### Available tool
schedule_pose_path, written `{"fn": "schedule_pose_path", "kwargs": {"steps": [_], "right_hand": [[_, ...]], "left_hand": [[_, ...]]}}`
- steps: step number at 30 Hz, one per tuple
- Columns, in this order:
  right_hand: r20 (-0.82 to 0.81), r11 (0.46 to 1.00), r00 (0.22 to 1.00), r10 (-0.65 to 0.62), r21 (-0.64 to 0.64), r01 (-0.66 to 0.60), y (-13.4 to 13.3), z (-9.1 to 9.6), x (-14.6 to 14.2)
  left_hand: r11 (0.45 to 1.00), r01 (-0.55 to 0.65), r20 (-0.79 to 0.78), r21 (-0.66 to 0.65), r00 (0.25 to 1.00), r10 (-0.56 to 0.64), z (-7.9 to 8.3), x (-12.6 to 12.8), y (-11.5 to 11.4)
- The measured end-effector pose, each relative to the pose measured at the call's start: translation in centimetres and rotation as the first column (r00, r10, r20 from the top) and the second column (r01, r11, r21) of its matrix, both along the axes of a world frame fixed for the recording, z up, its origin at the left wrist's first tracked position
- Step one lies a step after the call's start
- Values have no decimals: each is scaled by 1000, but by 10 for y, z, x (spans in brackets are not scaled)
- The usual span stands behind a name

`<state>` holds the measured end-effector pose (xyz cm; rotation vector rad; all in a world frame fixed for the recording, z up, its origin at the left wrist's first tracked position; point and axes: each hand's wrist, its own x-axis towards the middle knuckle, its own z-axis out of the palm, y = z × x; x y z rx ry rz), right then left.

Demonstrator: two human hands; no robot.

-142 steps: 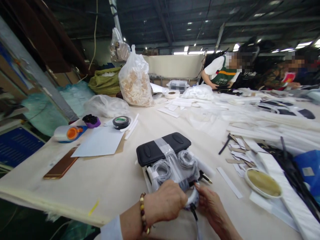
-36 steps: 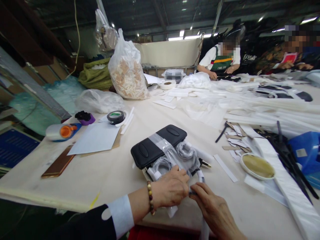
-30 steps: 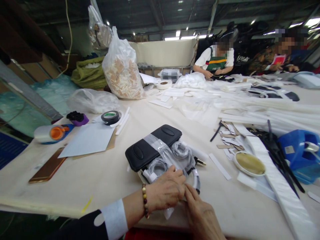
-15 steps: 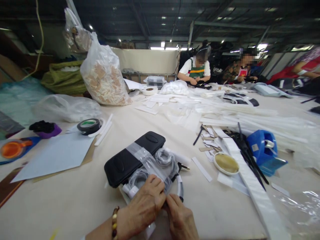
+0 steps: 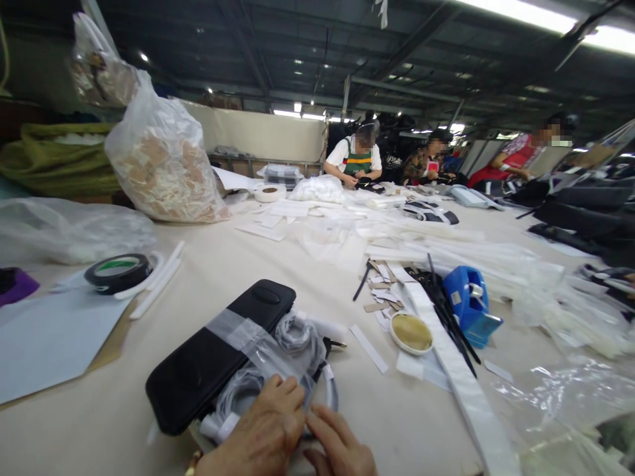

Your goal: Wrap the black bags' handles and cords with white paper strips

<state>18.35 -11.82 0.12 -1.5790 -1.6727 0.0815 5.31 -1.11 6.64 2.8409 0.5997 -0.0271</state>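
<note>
A long black padded case (image 5: 191, 380) lies aslant on the table, with coiled grey cables (image 5: 292, 332) bundled against its right side. A clear plastic strip (image 5: 265, 347) wraps across the case and the cables. My left hand (image 5: 260, 426) presses down at the near end of this strip, its fingers closed on it. Close beside it, my right hand (image 5: 340, 443) has its fingertips bent in at the same strip end; the exact grip is partly hidden. A cable plug with a gold tip (image 5: 338, 344) sticks out to the right of the bundle.
Right of the bundle are a round tin of yellowish paste (image 5: 411, 332), a long white strip (image 5: 461, 377), black straps (image 5: 449, 317) and a blue tape dispenser (image 5: 469, 307). Black tape (image 5: 118, 272) lies left, before a full plastic bag (image 5: 166, 155). Co-workers (image 5: 353, 155) sit across the table.
My view has swung right and up, so the case and hands appear lower and farther left. Both hands stay at the strip's near end; the right fingers look straighter.
</note>
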Motion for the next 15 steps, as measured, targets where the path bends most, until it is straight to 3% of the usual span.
{"fn": "schedule_pose_path", "kwargs": {"steps": [4, 6, 8, 11, 15], "right_hand": [[56, 958, 960, -273, 109, 266, -1, 28, 69], [274, 881, 838, -472, 104, 462, 7, 39, 115], [492, 765, 657, -572, 31, 643, 18, 41, 154], [560, 725, 610, -561, -23, 688, 32, 33, 188], [561, 728, 610, -560, -19, 686, 42, 31, 196]], "left_hand": [[996, 51, 6, 71, 999, -51, 1, 2, 2], [994, 58, 32, 93, 998, -61, -3, 1, 3], [989, 68, 65, 131, 995, -77, -12, 0, 5], [977, 81, 108, 197, 989, -104, -33, 0, 9], [965, 52, 220, 255, 969, -111, -57, -1, 12]]}}
